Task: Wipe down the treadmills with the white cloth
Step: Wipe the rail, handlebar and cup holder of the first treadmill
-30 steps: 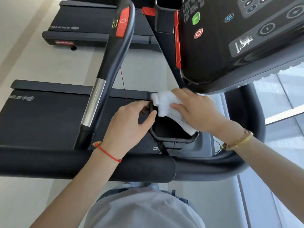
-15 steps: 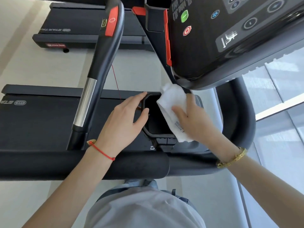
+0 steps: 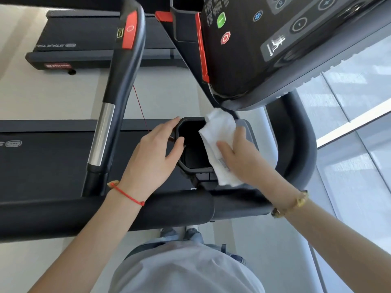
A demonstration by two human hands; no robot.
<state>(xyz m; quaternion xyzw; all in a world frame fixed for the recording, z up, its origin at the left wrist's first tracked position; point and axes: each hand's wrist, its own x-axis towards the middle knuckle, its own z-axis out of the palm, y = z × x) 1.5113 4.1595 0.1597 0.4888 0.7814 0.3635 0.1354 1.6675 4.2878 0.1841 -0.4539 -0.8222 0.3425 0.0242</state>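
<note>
A black cup holder [image 3: 191,149] hangs below the treadmill console [image 3: 264,49]. My left hand [image 3: 152,154] grips its left rim, with the fingers along the outside and the thumb on the rim. The white cloth [image 3: 218,142] lies over the holder's right rim. My right hand [image 3: 241,157] holds the cloth, pressing it against that rim with the thumb on top. The cloth's upper end reaches up to the console's lower edge.
A black padded handlebar [image 3: 105,214] crosses in front of me and curves up on the right [image 3: 300,144]. A side handrail [image 3: 118,85] with a red button stands at left. Another treadmill's deck [image 3: 53,161] lies beyond, a third [image 3: 84,39] farther back. Windows fill the right.
My right hand has slid with the cloth from the holder's far left corner across to its right rim. My left hand stayed on the left rim.
</note>
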